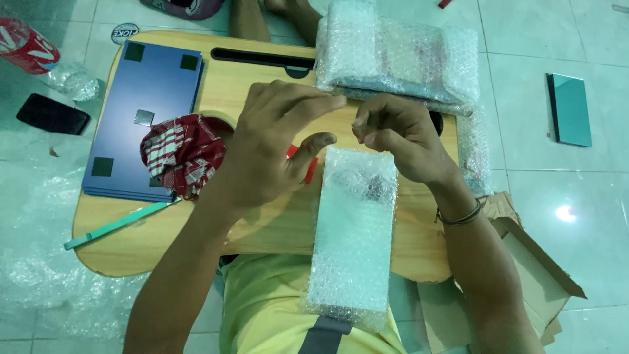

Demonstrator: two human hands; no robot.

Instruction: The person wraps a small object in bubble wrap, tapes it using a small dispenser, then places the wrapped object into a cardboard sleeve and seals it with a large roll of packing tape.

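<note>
bubble-wrapped stack [400, 59] beyond | checked cloth [182, 152], blue panels [147, 111] left of left hand [272, 147]

Checked cloth [180, 152] lies on lap desk [262, 229], left of bubble-wrapped panel [354, 242].

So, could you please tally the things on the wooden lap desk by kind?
Bubble-wrapped parcels: 2
Blue panel stack: 1
Red checked cloth: 1
Teal strip: 1
Small red item, mostly hidden under the left hand: 1
Total: 6
</note>
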